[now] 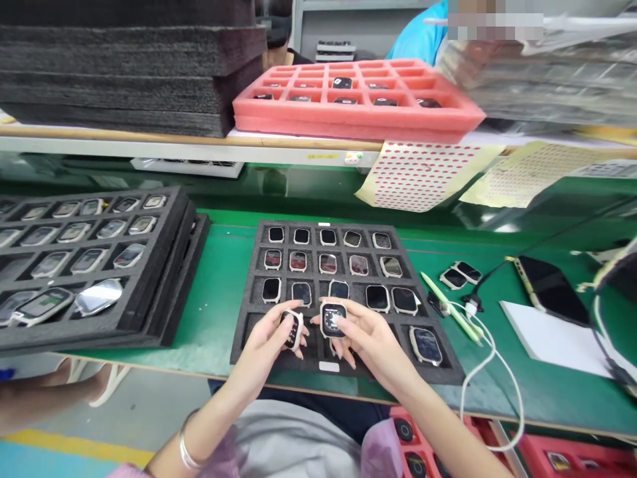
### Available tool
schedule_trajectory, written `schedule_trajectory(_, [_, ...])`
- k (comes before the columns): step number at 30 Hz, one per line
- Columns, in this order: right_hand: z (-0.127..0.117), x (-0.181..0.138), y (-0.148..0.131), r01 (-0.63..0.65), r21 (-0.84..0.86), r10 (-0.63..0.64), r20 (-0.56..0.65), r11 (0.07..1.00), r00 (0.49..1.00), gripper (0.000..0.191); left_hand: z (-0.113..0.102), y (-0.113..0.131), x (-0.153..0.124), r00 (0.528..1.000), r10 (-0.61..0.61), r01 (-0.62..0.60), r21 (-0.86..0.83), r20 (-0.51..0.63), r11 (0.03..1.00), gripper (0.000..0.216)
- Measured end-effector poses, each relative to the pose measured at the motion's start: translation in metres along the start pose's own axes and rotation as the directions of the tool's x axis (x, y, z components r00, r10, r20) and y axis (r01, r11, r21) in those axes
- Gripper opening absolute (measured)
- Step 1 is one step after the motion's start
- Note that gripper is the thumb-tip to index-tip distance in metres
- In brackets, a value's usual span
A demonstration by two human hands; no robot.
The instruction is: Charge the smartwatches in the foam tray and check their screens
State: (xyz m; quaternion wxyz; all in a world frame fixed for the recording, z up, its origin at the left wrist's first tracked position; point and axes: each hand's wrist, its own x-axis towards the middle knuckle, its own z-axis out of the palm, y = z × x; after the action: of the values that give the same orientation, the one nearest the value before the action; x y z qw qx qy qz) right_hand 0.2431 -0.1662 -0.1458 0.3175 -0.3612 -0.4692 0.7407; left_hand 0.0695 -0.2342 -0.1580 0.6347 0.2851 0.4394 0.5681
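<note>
Clearly, watch (329, 315) in right grip (371, 333), another watch (297, 333), seemingly, left (265, 337).

From here the bench (213, 285) is bright and fairly evenly lit, dimming to shadow beneath the shelf (298, 153), where white glints show. At the upper right, the plastic-covered stack (537, 86) smears and stretches below blocky pixelation.

Extended fwd w/ both forearms (219, 405) bare, angled inwd twd ctr. Pinching w/ L hand (269, 335), w/ thumb opposed to fingers; likewise w/ R hand (369, 332), w/ thumb inwd, lower fingers curled below. Held near each other, apart.
</note>
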Motion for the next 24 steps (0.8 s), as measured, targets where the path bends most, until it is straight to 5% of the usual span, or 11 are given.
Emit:
schedule_trajectory(10, [-0.006,0.004,0.007,-0.056,0.189,0.039,0.091,0.98,0.995,0.041,0.003,-0.009,0.005,0.992,0.123,-0.097,0.414,-0.035,0.905,0.035])
schedule_trajectory(24, [-0.009,-0.001,0.011,0.041,0.094,-0.05,0.097,0.995,0.994,0.036,-0.003,-0.018,0.005,0.983,0.18,-0.153,0.417,-0.024,0.896,0.038])
